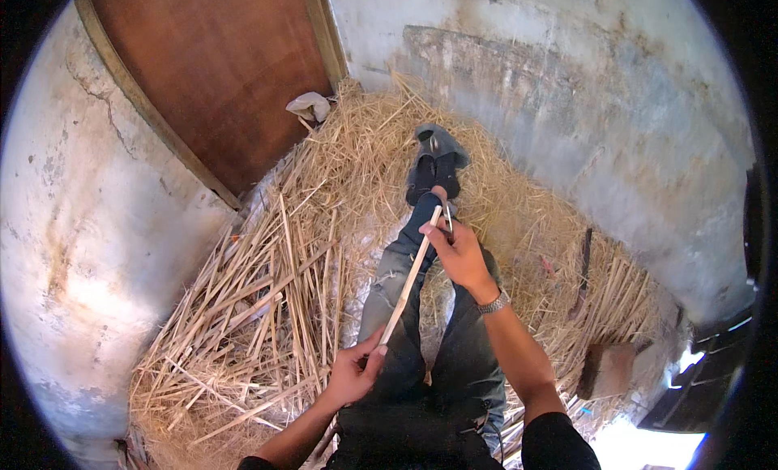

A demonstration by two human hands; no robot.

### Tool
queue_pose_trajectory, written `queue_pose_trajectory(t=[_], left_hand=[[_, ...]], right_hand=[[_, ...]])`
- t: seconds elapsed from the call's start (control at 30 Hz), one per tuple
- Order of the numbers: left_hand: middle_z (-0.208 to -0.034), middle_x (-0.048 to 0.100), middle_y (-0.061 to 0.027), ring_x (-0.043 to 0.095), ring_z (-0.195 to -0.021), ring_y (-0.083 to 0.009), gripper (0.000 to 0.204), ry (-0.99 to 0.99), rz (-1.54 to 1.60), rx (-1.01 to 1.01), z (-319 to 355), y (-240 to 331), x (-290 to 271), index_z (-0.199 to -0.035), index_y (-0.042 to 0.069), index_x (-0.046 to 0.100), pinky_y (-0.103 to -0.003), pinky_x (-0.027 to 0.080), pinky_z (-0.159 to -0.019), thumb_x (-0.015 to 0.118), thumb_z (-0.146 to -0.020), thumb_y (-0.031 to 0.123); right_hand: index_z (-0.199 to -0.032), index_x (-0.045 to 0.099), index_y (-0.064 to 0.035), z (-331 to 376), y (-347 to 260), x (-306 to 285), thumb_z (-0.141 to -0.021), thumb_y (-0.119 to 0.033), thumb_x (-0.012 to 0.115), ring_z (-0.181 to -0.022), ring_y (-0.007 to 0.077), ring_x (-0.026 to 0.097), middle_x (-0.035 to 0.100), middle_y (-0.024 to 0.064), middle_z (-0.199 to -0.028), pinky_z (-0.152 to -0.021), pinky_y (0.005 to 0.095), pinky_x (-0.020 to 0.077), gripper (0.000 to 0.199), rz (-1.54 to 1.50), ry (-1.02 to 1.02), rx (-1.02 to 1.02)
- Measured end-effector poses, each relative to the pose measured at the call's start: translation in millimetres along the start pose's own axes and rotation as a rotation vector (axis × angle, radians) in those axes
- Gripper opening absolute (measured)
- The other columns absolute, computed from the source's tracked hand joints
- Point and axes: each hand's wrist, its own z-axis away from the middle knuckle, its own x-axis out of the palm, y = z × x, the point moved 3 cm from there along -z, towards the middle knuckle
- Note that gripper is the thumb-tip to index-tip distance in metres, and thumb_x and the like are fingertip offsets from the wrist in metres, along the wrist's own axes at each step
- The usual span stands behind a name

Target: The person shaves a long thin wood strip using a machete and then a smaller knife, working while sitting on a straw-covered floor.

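Strip [410,275] of pale wood, long and slim, slants above a seated person's outstretched legs [470,365], its near end low on the left, its far end toward the feet [433,178]. The left hand [356,371] pinches the near end between thumb and fingers, a grip that probably steadies the wood and sets its angle. The right hand [462,258] is curled at the far end, thumb up against the wood. A thin metal piece [449,216], perhaps a blade, shows at its fingers; the grip covers too much of it to be sure. With the hands well apart, one toward each end, the wood likely has little room to twist.

Both legs point away from the body, which seems to leave a free lane for the arms. To the left, sticks [296,296] lie in a loose heap, many roughly lengthwise, perhaps to be easy to reach. Fine shavings [365,138] surround the feet, spreading toward a brown door [211,65]. To the right, a dark, narrow tool [584,267] and a brick [608,369] rest beyond the right arm, seemingly out of its way.
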Motion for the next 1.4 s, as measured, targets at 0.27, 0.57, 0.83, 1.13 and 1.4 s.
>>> queue_pose_trajectory(t=[0.27, 0.57, 0.83, 1.13, 1.4], left_hand=[[-0.063, 0.051, 0.0002, 0.044, -0.049, -0.0058, 0.053, -0.165, 0.245, -0.04, -37, 35, 12, -0.156, 0.013, 0.032, -0.023, 0.037, -0.045, 0.049, -0.107, 0.024], [-0.06, 0.03, 0.0043, 0.025, -0.046, -0.0057, 0.051, -0.202, 0.613, 0.071, -38, 26, 15, -0.156, 0.013, 0.033, -0.022, 0.027, -0.043, 0.048, -0.107, 0.018], [-0.062, 0.024, 0.0064, 0.021, -0.049, -0.0049, 0.052, -0.297, 0.768, -0.01, -38, 26, 17, -0.156, 0.015, 0.032, -0.022, 0.025, -0.043, 0.047, -0.107, 0.02], [-0.061, 0.022, 0.0069, 0.021, -0.05, -0.005, 0.052, -0.292, 0.813, -0.06, -36, 27, 16, -0.156, 0.016, 0.034, -0.022, 0.023, -0.044, 0.049, -0.106, 0.021], [-0.063, 0.022, 0.0073, 0.021, -0.05, -0.005, 0.052, -0.331, 0.753, -0.055, -52, 33, 22, -0.155, 0.014, 0.034, -0.022, 0.024, -0.045, 0.05, -0.106, 0.019]], right_hand=[[-0.096, 0.061, 0.001, 21, -42, 6, -0.105, -0.028, 0.049, -0.054, 0.0173, 0.05, 0.049, 0.0073, -0.061, -0.052, 0.0356, 0.0397, 0.033, -0.073, -0.089, -0.092], [-0.096, 0.055, -0.0029, 46, -56, -3, -0.105, -0.025, 0.048, -0.061, 0.0397, 0.062, 0.057, 0.0195, -0.066, -0.053, 0.0442, 0.0445, 0.025, 0.217, -0.13, -0.197], [-0.088, 0.059, -0.0074, -2, -70, -29, -0.1, -0.024, 0.059, -0.057, 0.0409, 0.06, 0.057, 0.021, -0.063, -0.049, 0.047, 0.0449, 0.02, 0.644, 0.151, -0.336], [-0.081, 0.058, -0.0091, 26, -48, -3, -0.099, -0.031, 0.059, -0.051, 0.0403, 0.059, 0.056, 0.0193, -0.057, -0.045, 0.0493, 0.045, 0.028, 0.666, -0.04, -0.406], [-0.082, 0.058, -0.0066, 22, -61, -14, -0.1, -0.028, 0.056, -0.048, 0.04, 0.056, 0.054, 0.0192, -0.056, -0.045, 0.0471, 0.0425, 0.028, 0.688, 0.085, -0.437]])
